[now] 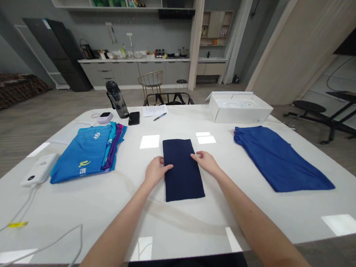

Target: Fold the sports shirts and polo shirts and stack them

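Note:
A dark navy folded garment (183, 178) lies flat as a narrow upright rectangle on the white table in front of me. At its left edge is my left hand (155, 170), thumb over the top of the cloth and fingers curled by the side. My right hand (208, 161) pinches the opposite edge at about the same height, thumb and forefinger at the fabric. A blue garment (276, 158), folded lengthwise, rests apart to the right. Over on the left, a pile of folded shirts (84, 152) shows bright blue on top, with teal and purple layers along its side.
A white box (239, 107) stands at the back right of the table (124, 229). Toward the back left are a water bottle (117, 100), a phone (134, 118), paper (155, 110) and a pen (160, 116). A white power bank (39, 170) trails cables at left.

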Action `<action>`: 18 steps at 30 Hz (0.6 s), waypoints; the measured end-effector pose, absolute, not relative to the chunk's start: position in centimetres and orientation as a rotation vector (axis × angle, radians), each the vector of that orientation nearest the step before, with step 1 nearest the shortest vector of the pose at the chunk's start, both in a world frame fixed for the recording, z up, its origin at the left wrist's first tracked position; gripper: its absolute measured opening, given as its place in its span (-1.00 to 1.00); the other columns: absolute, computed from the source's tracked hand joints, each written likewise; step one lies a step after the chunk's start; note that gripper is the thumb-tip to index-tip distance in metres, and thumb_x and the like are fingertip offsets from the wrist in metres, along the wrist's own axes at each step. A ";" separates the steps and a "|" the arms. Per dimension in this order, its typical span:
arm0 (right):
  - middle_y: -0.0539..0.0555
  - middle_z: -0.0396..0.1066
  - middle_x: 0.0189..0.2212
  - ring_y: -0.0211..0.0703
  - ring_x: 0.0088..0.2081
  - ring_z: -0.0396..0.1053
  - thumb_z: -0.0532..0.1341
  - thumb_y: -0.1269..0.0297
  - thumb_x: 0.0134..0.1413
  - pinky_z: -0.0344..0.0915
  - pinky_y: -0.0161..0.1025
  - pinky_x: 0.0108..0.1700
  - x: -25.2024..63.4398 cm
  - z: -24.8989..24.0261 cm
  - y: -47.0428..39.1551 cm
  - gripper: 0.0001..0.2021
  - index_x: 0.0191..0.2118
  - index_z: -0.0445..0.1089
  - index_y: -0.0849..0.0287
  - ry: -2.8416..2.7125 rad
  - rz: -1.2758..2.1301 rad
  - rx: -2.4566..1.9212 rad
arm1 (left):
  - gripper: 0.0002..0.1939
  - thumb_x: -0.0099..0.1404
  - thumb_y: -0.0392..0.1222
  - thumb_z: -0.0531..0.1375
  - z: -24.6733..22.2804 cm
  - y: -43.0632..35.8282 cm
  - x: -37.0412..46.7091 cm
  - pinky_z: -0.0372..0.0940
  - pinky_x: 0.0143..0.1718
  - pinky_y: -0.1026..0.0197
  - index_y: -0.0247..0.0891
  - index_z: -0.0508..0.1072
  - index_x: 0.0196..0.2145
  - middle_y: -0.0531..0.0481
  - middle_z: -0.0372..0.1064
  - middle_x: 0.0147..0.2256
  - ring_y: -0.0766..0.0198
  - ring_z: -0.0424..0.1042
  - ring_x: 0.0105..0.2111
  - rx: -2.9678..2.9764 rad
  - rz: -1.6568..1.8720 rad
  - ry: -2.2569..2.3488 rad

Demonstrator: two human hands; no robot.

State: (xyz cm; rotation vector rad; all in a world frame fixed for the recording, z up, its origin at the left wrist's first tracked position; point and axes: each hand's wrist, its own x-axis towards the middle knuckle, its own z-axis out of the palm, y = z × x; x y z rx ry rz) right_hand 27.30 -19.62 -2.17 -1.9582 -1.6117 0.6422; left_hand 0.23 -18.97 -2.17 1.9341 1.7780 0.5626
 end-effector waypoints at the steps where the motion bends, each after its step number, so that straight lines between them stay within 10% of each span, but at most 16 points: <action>1: 0.17 0.53 -0.30 -0.04 -0.24 0.47 0.24 -0.16 0.13 0.28 -0.24 -0.20 27.1 -2.1 -18.8 -0.47 -0.09 0.53 0.26 -1.573 0.684 -1.989 | -0.48 0.23 0.17 0.30 -1.8 -18.2 0.4 0.31 -0.13 0.15 -0.27 0.45 -0.01 -0.15 0.53 -0.13 0.03 0.51 -0.09 1.876 0.519 1.807; 8: -0.04 0.25 -0.71 -0.16 -0.53 0.30 0.46 0.13 -0.23 0.12 -0.26 -0.46 26.3 -1.1 -14.9 -0.67 -0.63 0.34 0.17 -1.456 0.983 -2.004 | -0.65 0.02 0.01 0.45 0.2 -13.6 2.2 0.32 -0.31 0.18 -0.27 0.53 -0.34 -0.14 0.57 -0.37 -0.03 0.56 -0.22 1.677 0.423 1.738; 18: -0.14 0.24 -0.56 -0.22 -0.49 0.23 0.24 0.01 0.03 0.17 -0.28 -0.40 27.8 -1.7 -20.4 -0.71 -0.23 0.32 0.10 -1.436 0.851 -1.516 | -0.79 0.21 -0.07 0.30 1.2 -16.2 5.0 0.38 -0.24 0.18 -0.25 0.51 -0.27 -0.05 0.54 -0.33 0.13 0.52 -0.29 1.683 0.823 1.414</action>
